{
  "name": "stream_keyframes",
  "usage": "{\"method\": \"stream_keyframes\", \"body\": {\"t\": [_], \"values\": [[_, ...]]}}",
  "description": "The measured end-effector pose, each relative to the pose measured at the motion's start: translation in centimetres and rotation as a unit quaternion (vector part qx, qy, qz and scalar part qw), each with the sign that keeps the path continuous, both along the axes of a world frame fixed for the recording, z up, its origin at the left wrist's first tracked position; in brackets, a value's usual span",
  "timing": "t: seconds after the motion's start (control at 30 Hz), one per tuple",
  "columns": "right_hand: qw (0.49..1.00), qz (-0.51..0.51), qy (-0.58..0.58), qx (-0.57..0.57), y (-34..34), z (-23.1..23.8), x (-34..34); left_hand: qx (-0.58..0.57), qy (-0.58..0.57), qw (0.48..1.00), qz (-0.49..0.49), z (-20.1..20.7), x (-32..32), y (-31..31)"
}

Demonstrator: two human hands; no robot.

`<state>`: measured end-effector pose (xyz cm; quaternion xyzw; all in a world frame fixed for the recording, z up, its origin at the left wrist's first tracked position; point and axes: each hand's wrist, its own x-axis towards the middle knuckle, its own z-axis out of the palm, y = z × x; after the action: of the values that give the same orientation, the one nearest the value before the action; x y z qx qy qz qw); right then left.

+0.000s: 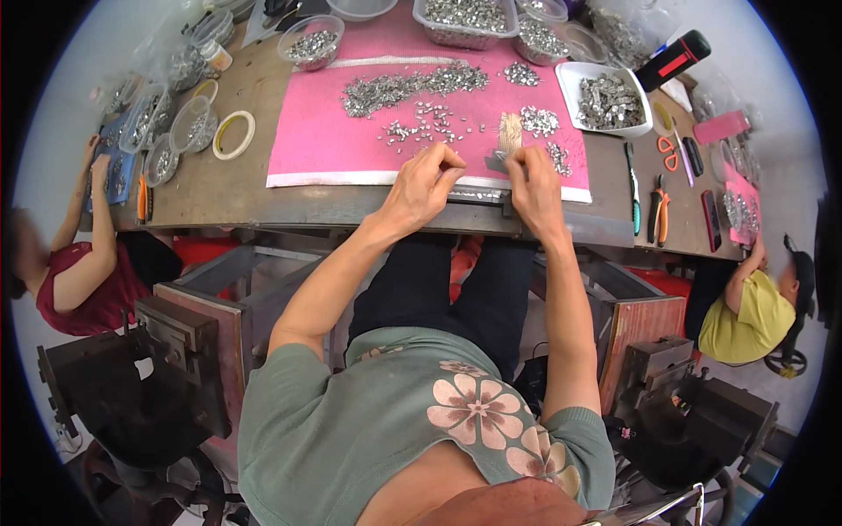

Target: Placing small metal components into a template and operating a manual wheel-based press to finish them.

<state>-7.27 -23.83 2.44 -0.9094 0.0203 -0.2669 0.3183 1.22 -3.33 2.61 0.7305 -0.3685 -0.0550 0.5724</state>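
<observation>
1. Your left hand (427, 184) is almost closed, with thumb and finger tips close together. I cannot tell if a tiny piece is pinched inside.
2. Your right hand (537, 186) is curled up small too, beside a little gray plate (496, 164). I cannot tell if it has hold of anything.
3. Between your hands, a metal bar (478, 195) lies at the near edge of the pink mat (303, 145).
4. Just past your left hand, loose silver pieces (402, 132) are scattered on the mat. These look like ones left to do.
5. Past your right hand, by a tan bristly strip (510, 131), are small piles (538, 121). Maybe those are done, but that is my guess.
6. Farther off sits a long, big heap (377, 94). So it seems you have lots left.
7. Farther still, a white tray (624, 132) and a clear tub (469, 39) hold more metal pieces. I cannot tell if those are finished.
</observation>
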Motion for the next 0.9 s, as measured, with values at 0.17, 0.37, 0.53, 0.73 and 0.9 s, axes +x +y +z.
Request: {"method": "stream_keyframes", "body": {"t": [0.17, 0.37, 0.53, 0.73, 0.9], "values": [[0.996, 0.056, 0.015, 0.067, 2.9, -0.3, -2.7, -0.012, 0.019, 1.0, -0.006, 0.4, -1.0, 0.5], [0.999, 0.032, -0.022, 0.003, 3.6, -0.7, -2.8, 0.006, -0.059, 0.998, 0.002, 0.1, -1.6, 0.4], [0.998, 0.025, -0.035, -0.036, 3.8, -0.8, -2.8, -0.013, -0.068, 0.998, 0.013, -0.3, -1.7, 0.1], [0.984, 0.01, -0.11, -0.137, 4.3, -1.4, -3.1, -0.014, -0.092, 0.995, 0.023, -1.0, -2.0, -0.5], [0.981, -0.006, -0.121, -0.151, 4.3, -1.3, -3.4, -0.004, -0.114, 0.993, 0.028, -1.1, -2.0, -0.6]]}}
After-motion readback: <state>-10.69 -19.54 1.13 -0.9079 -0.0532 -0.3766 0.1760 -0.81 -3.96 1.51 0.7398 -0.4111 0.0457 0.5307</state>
